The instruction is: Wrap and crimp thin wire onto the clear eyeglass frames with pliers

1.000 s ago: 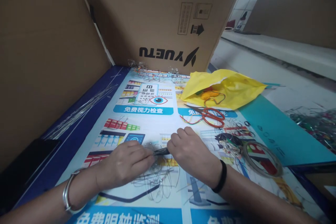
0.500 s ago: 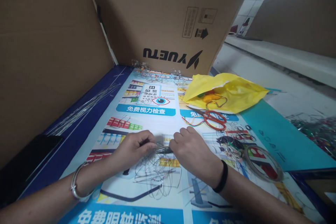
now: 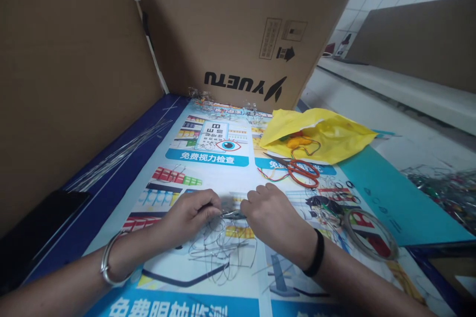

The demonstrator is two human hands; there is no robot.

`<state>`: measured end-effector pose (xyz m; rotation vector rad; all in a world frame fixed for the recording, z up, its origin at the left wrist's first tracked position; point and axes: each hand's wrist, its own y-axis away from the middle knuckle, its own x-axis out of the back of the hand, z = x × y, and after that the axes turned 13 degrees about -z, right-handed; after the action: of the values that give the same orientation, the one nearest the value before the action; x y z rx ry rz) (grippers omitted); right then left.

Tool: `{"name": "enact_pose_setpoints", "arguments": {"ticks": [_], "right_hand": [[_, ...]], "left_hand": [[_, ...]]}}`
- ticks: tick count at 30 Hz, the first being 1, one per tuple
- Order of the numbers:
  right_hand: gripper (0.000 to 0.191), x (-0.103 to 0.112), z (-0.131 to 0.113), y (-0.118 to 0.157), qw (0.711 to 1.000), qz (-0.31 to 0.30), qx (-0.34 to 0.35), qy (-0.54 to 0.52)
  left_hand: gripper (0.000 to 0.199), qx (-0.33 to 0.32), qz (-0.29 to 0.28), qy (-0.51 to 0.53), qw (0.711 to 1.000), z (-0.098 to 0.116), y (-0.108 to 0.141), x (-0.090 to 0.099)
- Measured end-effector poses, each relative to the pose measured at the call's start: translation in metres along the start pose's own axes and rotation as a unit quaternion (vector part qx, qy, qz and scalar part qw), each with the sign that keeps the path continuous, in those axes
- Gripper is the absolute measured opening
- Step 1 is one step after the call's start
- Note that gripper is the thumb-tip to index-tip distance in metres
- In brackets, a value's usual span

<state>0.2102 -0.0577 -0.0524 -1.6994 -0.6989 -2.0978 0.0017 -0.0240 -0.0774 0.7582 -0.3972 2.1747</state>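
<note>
Above the printed poster (image 3: pixel 219 183), my left hand (image 3: pixel 197 210) pinches thin wire, its thumb and forefinger pressed together. My right hand (image 3: pixel 273 220) is closed round small metal pliers (image 3: pixel 233 214), whose tips point left and meet the left fingertips. Their handles are hidden in the right fist. Just below the hands lies a loose tangle of thin wire pieces (image 3: pixel 223 252). Red-handled scissors (image 3: pixel 303 173) rest beyond the right hand, beside coloured threads (image 3: pixel 271 176).
A yellow bag (image 3: pixel 334 133) lies open at the back right. Right of my hand is a round clear dish (image 3: pixel 370 234). Long straight wires (image 3: pixel 119 156) and a black phone-like object (image 3: pixel 44 233) are at left. A cardboard box (image 3: pixel 238 25) stands behind; more wire (image 3: pixel 446 198) lies far right.
The pliers have turned slightly and show more clearly between the hands. Both hands keep nearly the same place and grip; the view has shifted a little.
</note>
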Motion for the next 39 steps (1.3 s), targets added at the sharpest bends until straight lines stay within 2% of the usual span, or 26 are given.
{"name": "enact_pose_setpoints", "arguments": {"ticks": [5, 11, 14, 18, 21, 26, 30, 32, 34, 39], "right_hand": [[0.012, 0.002, -0.001, -0.002, 1.000, -0.004, -0.002, 0.006], [0.011, -0.003, 0.002, -0.004, 1.000, 0.020, 0.002, 0.014], [0.008, -0.006, 0.009, -0.002, 1.000, 0.022, -0.020, 0.009], [0.005, -0.005, 0.020, 0.004, 0.998, -0.001, -0.065, -0.004], [0.010, -0.003, 0.023, 0.010, 0.997, -0.027, -0.070, -0.028], [0.021, 0.000, 0.018, 0.014, 0.987, -0.042, -0.067, -0.142], [0.023, -0.002, 0.007, 0.010, 0.945, -0.006, -0.083, -0.315], [0.024, -0.005, 0.001, 0.006, 0.924, 0.022, -0.101, -0.369], [0.024, -0.007, -0.005, 0.002, 0.914, 0.037, -0.107, -0.391], [0.020, -0.010, -0.017, -0.003, 0.915, 0.037, -0.108, -0.388]], "left_hand": [[0.014, -0.023, 0.004, -0.038, 0.999, -0.001, 0.000, -0.002], [0.011, 0.001, 0.032, -0.065, 0.997, 0.001, 0.001, -0.003], [0.011, 0.002, 0.047, -0.088, 0.995, 0.000, 0.002, -0.002], [0.009, -0.010, 0.063, -0.101, 0.993, -0.001, 0.004, -0.001], [0.009, -0.007, 0.069, -0.102, 0.992, -0.002, 0.006, -0.001], [0.007, 0.017, 0.079, -0.096, 0.992, 0.000, 0.008, 0.000], [0.007, 0.038, 0.099, -0.102, 0.989, 0.002, 0.010, 0.000], [0.006, 0.046, 0.107, -0.113, 0.987, 0.003, 0.010, -0.001], [0.006, 0.048, 0.115, -0.125, 0.984, 0.004, 0.010, -0.002], [0.008, 0.036, 0.135, -0.132, 0.981, 0.006, 0.011, -0.005]]}}
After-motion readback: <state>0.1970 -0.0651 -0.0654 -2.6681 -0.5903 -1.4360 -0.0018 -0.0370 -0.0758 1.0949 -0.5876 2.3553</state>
